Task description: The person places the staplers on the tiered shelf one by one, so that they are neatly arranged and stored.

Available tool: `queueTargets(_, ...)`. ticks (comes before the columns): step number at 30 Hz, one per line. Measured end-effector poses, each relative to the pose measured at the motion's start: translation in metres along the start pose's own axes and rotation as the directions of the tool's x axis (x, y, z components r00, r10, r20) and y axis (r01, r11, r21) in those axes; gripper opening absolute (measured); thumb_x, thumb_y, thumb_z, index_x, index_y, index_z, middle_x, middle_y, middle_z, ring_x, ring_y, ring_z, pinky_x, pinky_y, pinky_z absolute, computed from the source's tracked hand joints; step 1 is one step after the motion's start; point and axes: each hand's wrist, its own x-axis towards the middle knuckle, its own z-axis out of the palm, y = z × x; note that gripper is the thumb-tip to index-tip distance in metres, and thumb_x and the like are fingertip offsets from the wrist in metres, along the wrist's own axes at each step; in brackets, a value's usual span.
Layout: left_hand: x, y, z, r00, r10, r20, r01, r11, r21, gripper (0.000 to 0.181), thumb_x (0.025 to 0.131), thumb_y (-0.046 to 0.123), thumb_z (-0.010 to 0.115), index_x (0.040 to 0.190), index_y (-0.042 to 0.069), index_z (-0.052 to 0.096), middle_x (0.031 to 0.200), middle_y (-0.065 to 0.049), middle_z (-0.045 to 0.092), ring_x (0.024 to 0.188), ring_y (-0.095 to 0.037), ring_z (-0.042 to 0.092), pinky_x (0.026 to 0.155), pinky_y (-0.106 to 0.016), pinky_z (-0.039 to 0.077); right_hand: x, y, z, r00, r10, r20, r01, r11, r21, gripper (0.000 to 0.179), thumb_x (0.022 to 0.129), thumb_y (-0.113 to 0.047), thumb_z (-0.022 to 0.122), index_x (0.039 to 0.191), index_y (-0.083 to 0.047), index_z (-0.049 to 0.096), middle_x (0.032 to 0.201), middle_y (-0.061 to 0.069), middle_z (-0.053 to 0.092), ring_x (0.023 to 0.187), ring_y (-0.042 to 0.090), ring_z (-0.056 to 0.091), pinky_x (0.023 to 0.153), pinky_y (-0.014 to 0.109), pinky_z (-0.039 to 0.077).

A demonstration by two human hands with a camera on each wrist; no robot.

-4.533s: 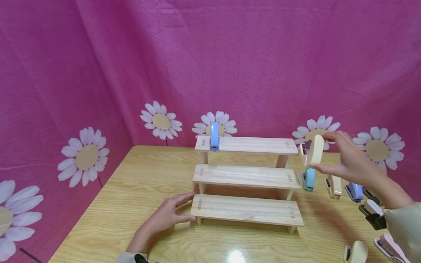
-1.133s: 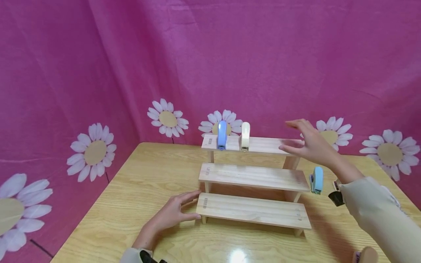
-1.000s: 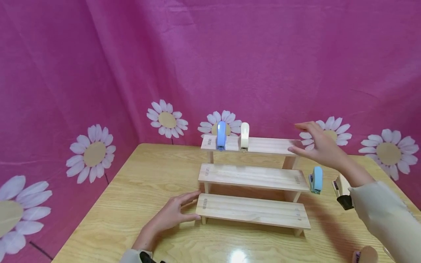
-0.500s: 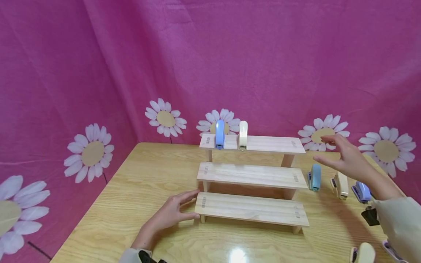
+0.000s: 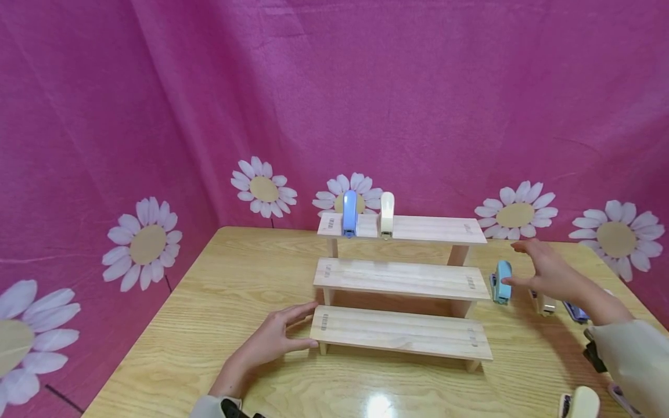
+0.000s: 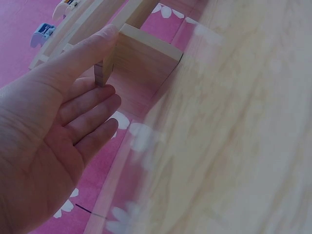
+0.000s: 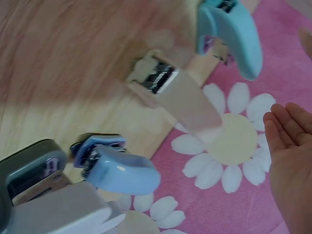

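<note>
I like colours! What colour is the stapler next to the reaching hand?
Light blue stapler, by the right hand. Head view shows it best.

Wooden table carries three-step wooden riser, loose staplers at right.

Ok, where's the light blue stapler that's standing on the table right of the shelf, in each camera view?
Head: the light blue stapler stands on the table just right of the middle shelf, at the right hand's fingertips.
Left wrist: a small blue stapler shows top left, too small to tell whether it is this one.
Right wrist: top, right of centre.
Shared landmark: the cream stapler beside it.
</note>
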Motion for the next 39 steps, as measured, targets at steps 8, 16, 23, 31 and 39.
queueTargets(8, 0.0, -0.001, 0.001, 1.0, -0.001, -0.003, 0.001, 1.0, -0.007, 0.076, 0.083, 0.035, 0.076, 0.146, 0.005, 0.045, 0.149, -0.012, 0.049, 0.134, -0.03, 0.052, 0.112, -0.046, 0.044, 0.0, 0.008, 0.012, 0.997, -0.01, 0.082, 0.014, 0.999, -0.051, 0.082, 0.071, -0.032, 0.087, 0.123, 0.018, 0.048, 0.115, 0.034, 0.054, 0.107, 0.048, 0.049, 0.088, 0.065, 0.046)
queueTargets(16, 0.0, -0.001, 0.0, 1.0, -0.011, -0.001, 0.011, 1.0, -0.008, 0.076, 0.084, 0.036, 0.076, 0.146, 0.006, 0.045, 0.149, -0.012, 0.049, 0.135, -0.03, 0.051, 0.112, -0.047, 0.044, -0.002, 0.008, 0.02, 0.993, -0.048, 0.111, 0.057, 0.995, -0.081, 0.079, 0.068, -0.032, 0.089, 0.118, 0.015, 0.05, 0.111, 0.029, 0.055, 0.102, 0.043, 0.052, 0.086, 0.06, 0.05)
queueTargets(23, 0.0, 0.0, 0.0, 1.0, -0.017, -0.002, 0.017, 1.0, -0.004, 0.077, 0.084, 0.036, 0.076, 0.147, 0.007, 0.044, 0.149, -0.012, 0.049, 0.135, -0.03, 0.051, 0.112, -0.047, 0.043, -0.003, 0.007, 0.023, 0.994, -0.061, 0.089, 0.069, 0.993, -0.091, 0.08, 0.066, -0.03, 0.09, 0.117, 0.015, 0.049, 0.11, 0.029, 0.055, 0.1, 0.042, 0.052, 0.085, 0.06, 0.05)
queueTargets(31, 0.0, -0.002, 0.001, 1.0, -0.007, 0.006, 0.007, 1.0, -0.009, 0.076, 0.084, 0.036, 0.076, 0.147, 0.007, 0.045, 0.149, -0.012, 0.05, 0.135, -0.029, 0.051, 0.112, -0.047, 0.045, -0.007, 0.01, 0.024, 0.995, -0.027, 0.099, 0.035, 0.996, -0.08, 0.083, 0.066, -0.031, 0.09, 0.119, 0.016, 0.047, 0.113, 0.032, 0.053, 0.101, 0.043, 0.052, 0.086, 0.063, 0.051)
queueTargets(39, 0.0, -0.002, 0.001, 1.0, -0.021, 0.007, 0.021, 1.0, -0.014, 0.076, 0.084, 0.035, 0.076, 0.147, 0.008, 0.044, 0.149, -0.012, 0.049, 0.135, -0.03, 0.051, 0.112, -0.048, 0.044, -0.009, 0.016, 0.016, 0.991, -0.103, -0.084, 0.098, 0.994, -0.057, 0.077, 0.058, -0.021, 0.094, 0.111, 0.017, 0.052, 0.102, 0.031, 0.06, 0.093, 0.045, 0.059, 0.074, 0.049, 0.055)
